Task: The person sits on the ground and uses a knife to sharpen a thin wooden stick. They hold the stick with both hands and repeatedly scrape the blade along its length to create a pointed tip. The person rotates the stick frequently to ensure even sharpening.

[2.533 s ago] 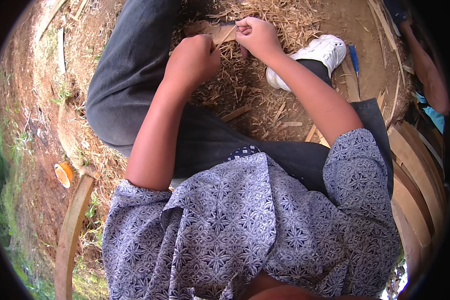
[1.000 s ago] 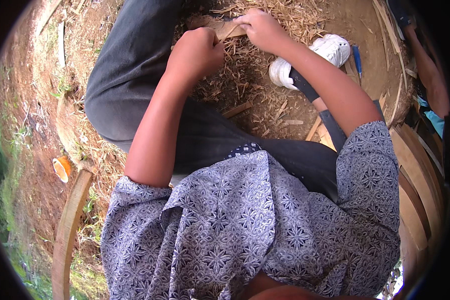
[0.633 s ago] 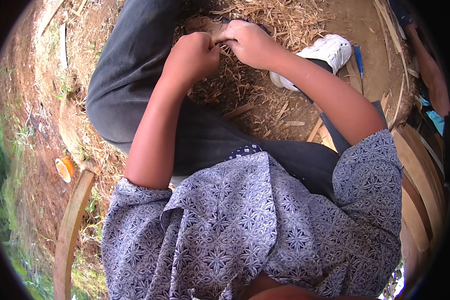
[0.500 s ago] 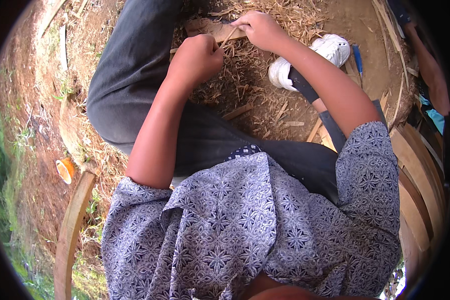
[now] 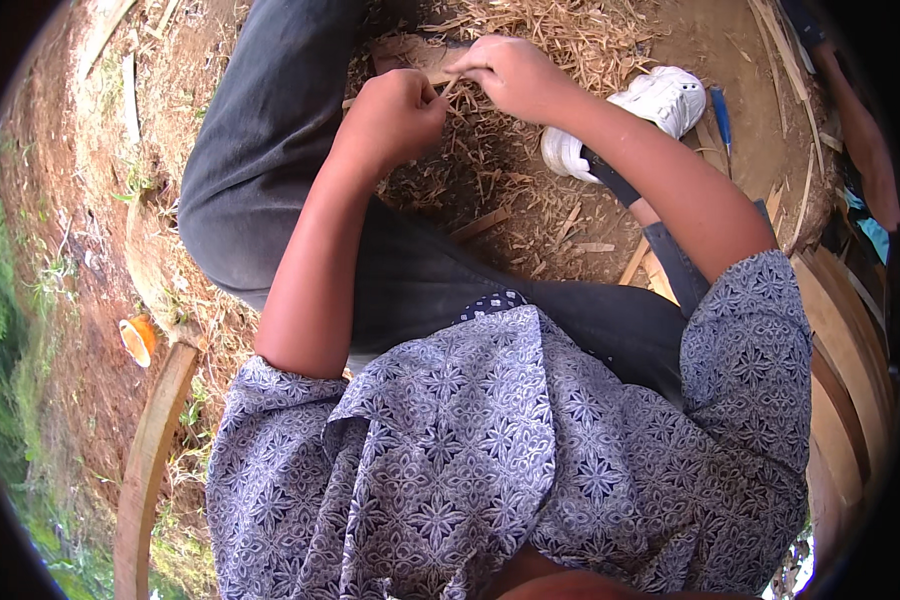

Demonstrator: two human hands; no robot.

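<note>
My left hand (image 5: pixel 395 118) is closed in a fist around one end of a thin wooden strip (image 5: pixel 449 88), which sticks out past the thumb. My right hand (image 5: pixel 510 78) pinches the strip's far end between thumb and fingers, just beyond the left hand. Whether anything else sits inside the right hand's grip is hidden. Behind both hands a flat piece of wood (image 5: pixel 402 52) lies on the ground among wood shavings (image 5: pixel 570 35). Both hands hang above the shavings, between my bent legs.
My white shoe (image 5: pixel 665 100) rests to the right, with a blue-handled tool (image 5: pixel 720 115) beside it. Curved planks (image 5: pixel 845 345) are stacked at the right. Another person's arm (image 5: pixel 860 140) shows at the right rim. A long timber (image 5: pixel 155 460) and an orange cup-like object (image 5: pixel 138 340) lie left.
My right hand has come slightly nearer and to the left, closer to the left hand. Less of the strip shows between them. The left hand has hardly moved.
</note>
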